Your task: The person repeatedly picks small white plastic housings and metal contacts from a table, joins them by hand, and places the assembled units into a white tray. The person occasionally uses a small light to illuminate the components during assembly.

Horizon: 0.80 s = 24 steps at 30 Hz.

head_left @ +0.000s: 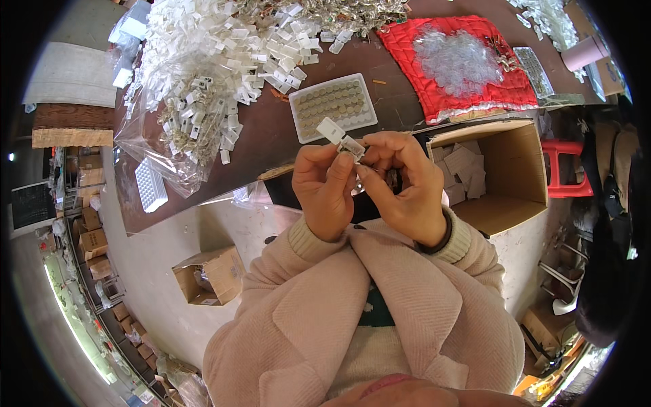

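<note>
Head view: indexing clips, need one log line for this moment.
left hand: pinching two-section white plastic piece; right hand: at its near end; beyond: white disc-filled tray; right: open cardboard box

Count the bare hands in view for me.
2: the left hand, holding a white plastic piece, and the right hand, just to its right. I see no others.

- A workshop, by its look, for handling small parts in bulk.
- The dark tabletop [395, 108] bears a great heap of white plastic pieces [217, 47].
- Beside it, a white tray [372, 112] carries rows of small round discs [332, 102].
- Clear pieces [458, 61] are piled on a red cloth [405, 51].
- An open cardboard box [519, 163], a plain red stool [569, 147] and stacked cartons [93, 241] suit a working room.
</note>
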Motion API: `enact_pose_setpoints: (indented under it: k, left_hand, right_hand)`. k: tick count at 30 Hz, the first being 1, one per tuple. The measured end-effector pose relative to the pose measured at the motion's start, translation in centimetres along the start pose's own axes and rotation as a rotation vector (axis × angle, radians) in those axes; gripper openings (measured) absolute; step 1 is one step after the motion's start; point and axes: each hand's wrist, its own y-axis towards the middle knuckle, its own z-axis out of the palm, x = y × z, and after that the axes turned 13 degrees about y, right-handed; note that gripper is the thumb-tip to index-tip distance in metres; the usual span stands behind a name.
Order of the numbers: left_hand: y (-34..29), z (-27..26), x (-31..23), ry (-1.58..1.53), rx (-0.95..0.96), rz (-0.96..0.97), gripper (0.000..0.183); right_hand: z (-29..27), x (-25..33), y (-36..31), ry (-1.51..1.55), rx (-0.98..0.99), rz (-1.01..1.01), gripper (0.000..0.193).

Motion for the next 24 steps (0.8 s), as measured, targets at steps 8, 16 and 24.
enact_pose_setpoints:
  k: [8,16,24]
  left_hand:
    - [-0.1,-1.5,0.8,0.283,0.012,0.193,0.023]
    - [0.7,-1.8,0.7,0.366,0.037,0.331,0.024]
    - [0.4,-1.3,0.0,-0.007,0.041,0.068,0.018]
  right_hand:
    - [0.0,-0.2,0.3,0.015,-0.023,0.015,0.034]
    - [0.7,0.1,0.5,-0.003,0.003,-0.026,0.032]
    - [1.2,-0.1,0.4,-0.055,0.0,-0.047,0.029]
